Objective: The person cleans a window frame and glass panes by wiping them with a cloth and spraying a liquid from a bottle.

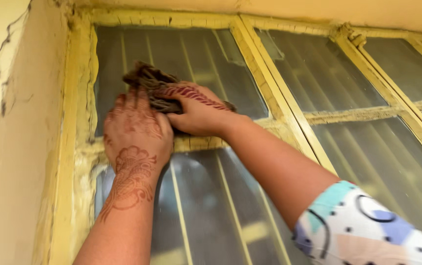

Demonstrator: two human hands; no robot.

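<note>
- Yellow window frame (76,122) with cracked, flaking paint fills your view, set into a cream wall (10,147) on the left.
- Your right hand (198,110) is clenched on a crumpled brown cloth (149,81), pressing it against the upper left glass pane (206,59).
- Your left hand (135,130) lies flat and released, fingers spread upward, its fingertips touching the lower edge of the cloth; it holds nothing.
- Just beneath both hands runs the horizontal frame bar (198,143), chipped and rough, separating the upper pane from the lower pane (211,206).
- A slanted yellow upright (270,93) borders the pane on the right, close to your right wrist.
- Vertical bars show faintly behind the glass.
- Your patterned sleeve (363,225) fills the lower right corner.
</note>
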